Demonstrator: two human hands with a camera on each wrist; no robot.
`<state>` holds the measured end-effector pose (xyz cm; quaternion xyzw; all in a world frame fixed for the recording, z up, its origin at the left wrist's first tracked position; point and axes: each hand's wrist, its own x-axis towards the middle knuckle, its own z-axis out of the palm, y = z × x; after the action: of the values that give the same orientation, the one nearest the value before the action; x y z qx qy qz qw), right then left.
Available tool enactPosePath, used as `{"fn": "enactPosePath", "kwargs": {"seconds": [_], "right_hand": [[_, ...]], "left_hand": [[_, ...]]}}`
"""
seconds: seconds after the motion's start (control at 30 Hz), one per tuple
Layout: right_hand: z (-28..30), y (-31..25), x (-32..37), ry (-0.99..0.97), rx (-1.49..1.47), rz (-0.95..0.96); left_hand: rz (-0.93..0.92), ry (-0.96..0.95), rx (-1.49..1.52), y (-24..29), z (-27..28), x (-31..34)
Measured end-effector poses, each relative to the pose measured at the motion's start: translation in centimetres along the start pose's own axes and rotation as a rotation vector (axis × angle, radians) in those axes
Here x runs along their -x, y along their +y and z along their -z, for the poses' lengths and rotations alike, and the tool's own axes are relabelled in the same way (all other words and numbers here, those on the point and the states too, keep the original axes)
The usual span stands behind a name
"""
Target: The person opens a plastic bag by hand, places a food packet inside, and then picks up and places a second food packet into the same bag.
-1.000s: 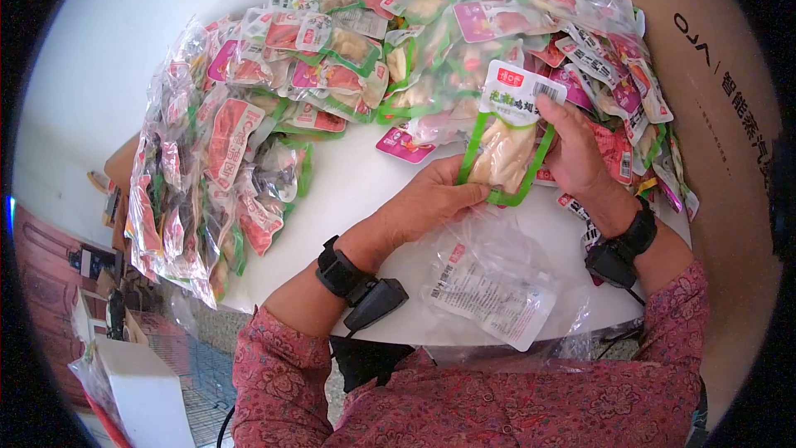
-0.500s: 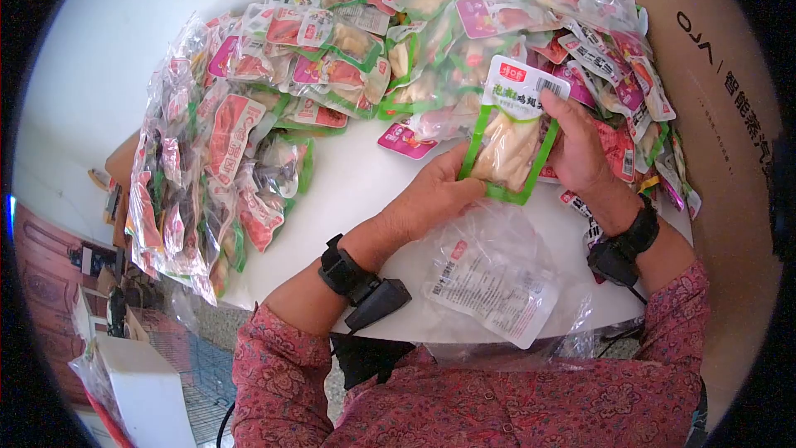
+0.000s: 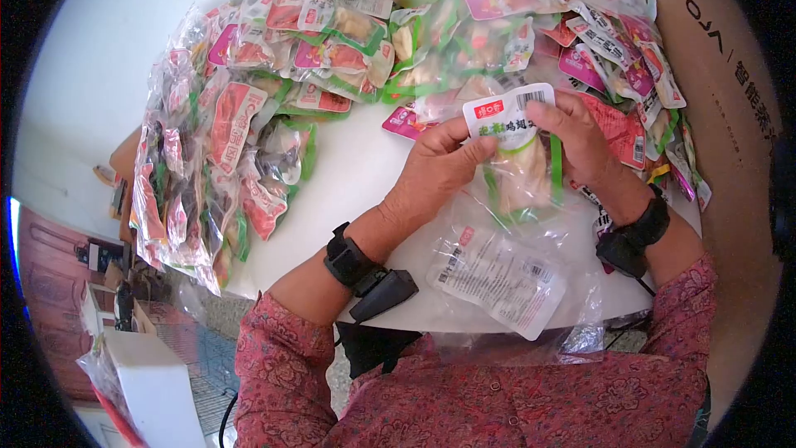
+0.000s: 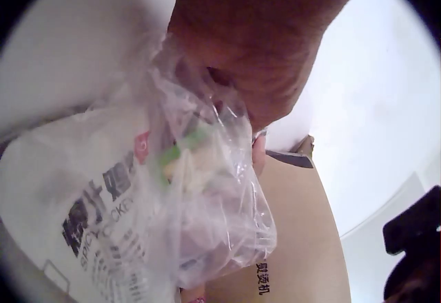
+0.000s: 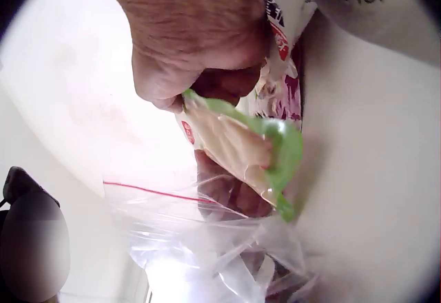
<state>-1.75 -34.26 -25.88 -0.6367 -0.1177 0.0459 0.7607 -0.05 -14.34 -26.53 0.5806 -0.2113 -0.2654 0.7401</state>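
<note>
A green-edged food packet (image 3: 506,116) with a white label and pale meat showing stands between both hands, its lower part behind clear plastic. My right hand (image 3: 580,137) pinches its label end at the upper right; the right wrist view shows that packet (image 5: 227,141) tilted beneath the hand (image 5: 193,34). My left hand (image 3: 439,166) grips the mouth of a clear zip bag (image 5: 158,191), its thumb against the packet's left edge. In the left wrist view the bag (image 4: 227,227) hangs from that hand (image 4: 255,55). A white-labelled packet (image 3: 497,282) lies inside the bag's lower part.
Piled bagged food packets (image 3: 240,124) lie at the left of the white table (image 3: 348,174). Another heap (image 3: 613,58) covers the back right. A large brown carton (image 3: 730,199) stands along the right side. Black camera straps (image 3: 356,257) circle both wrists.
The green-edged packet has come down and toward me, its lower part passing behind the bag's clear plastic. My left hand has shifted up to the packet's label end beside the right hand.
</note>
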Motion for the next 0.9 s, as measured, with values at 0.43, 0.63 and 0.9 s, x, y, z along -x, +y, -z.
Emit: {"fn": "enactPosePath", "kwargs": {"seconds": [0.43,0.63,0.9], "right_hand": [[-0.18,-0.55,-0.20,0.004,-0.102,-0.018],[-0.09,-0.37,-0.23,-0.002,-0.135,-0.035],[-0.26,-0.47,-0.20,-0.007,-0.177,-0.048]], "left_hand": [[0.065,-0.028,0.136,0.42,-0.23,-0.02],[0.091,-0.007,0.117,0.56,-0.22,-0.14],[0.072,-0.071,0.202,0.25,0.14,-0.27]]}}
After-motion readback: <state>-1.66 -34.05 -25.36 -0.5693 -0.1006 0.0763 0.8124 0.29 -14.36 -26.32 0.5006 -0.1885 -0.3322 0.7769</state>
